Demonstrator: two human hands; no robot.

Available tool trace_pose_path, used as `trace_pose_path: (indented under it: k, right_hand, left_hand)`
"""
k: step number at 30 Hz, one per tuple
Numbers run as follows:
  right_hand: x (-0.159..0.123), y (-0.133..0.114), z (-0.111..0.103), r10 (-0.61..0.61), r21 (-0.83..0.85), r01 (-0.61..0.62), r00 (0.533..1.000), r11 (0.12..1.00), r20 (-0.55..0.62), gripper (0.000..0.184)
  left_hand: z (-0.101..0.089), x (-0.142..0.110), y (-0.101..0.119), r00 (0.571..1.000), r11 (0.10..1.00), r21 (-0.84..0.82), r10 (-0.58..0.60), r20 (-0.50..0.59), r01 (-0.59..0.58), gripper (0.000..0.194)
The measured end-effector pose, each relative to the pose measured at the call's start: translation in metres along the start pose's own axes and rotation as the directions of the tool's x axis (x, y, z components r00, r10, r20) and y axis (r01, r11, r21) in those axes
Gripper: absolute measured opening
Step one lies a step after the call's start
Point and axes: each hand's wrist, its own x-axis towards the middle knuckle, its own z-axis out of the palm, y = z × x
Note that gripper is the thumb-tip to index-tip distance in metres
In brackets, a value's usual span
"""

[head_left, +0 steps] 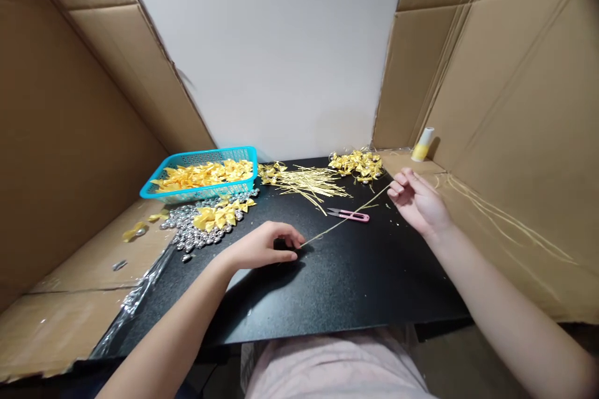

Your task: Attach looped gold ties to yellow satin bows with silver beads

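Note:
A thin yellowish cord (336,224) runs straight and slanting between my two hands, with a small loop or knot near its left end. My left hand (266,244), low over the black tabletop, has its fingers curled at the cord's lower end; the exact grip is partly hidden. My right hand (421,204) is raised higher, fingers bent and closed on the upper end. Beneath the cord lie pink-handled thread snips (359,217), blades pointing left. Behind them spreads a loose pile of cut yellow cords (311,182).
A turquoise basket (199,192) of yellow ribbon bows stands back left. Silver beads (187,224) and several bows (218,216) lie before it. Finished-looking bows with beads (358,165) are heaped at back right. A thread cone (423,144) stands beyond. Cardboard walls (524,105) enclose the sides.

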Motion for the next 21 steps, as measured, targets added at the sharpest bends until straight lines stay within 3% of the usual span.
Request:
trace_pose_path:
  k: [3, 5, 10, 13, 17, 21]
  right_hand:
    - [0.001, 0.002, 0.000, -0.009, -0.009, 0.009, 1.000, 1.000, -0.018, 0.024]
    - [0.001, 0.003, 0.000, -0.009, -0.017, 0.009, 1.000, 1.000, -0.019, 0.024]
    - [0.001, 0.004, 0.000, -0.008, -0.030, 0.007, 1.000, 1.000, -0.016, 0.023]
    - [0.003, 0.004, -0.001, -0.015, -0.019, 0.015, 1.000, 1.000, -0.025, 0.025]
    - [0.006, 0.002, -0.003, -0.054, 0.021, 0.056, 0.996, 0.998, -0.070, 0.029]
    - [0.009, -0.001, -0.004, -0.061, 0.049, 0.067, 0.992, 0.997, -0.111, 0.029]
  left_hand:
    - [-0.013, -0.014, 0.002, 0.993, 0.998, 0.062, 0.034, -0.115, -0.027, 0.025]
    - [-0.010, -0.020, 0.005, 0.988, 0.983, 0.182, 0.014, -0.154, 0.015, 0.020]
    - [0.026, -0.023, 0.013, 0.972, 0.828, 0.538, -0.036, -0.234, 0.160, 0.019]
    - [0.042, -0.020, 0.012, 0.973, 0.692, 0.700, -0.019, -0.229, 0.178, 0.018]
    - [0.049, -0.022, 0.004, 0.984, 0.522, 0.844, 0.041, -0.171, 0.125, 0.020]
    - [0.053, -0.033, -0.003, 0.987, 0.458, 0.888, 0.116, -0.115, 0.049, 0.019]
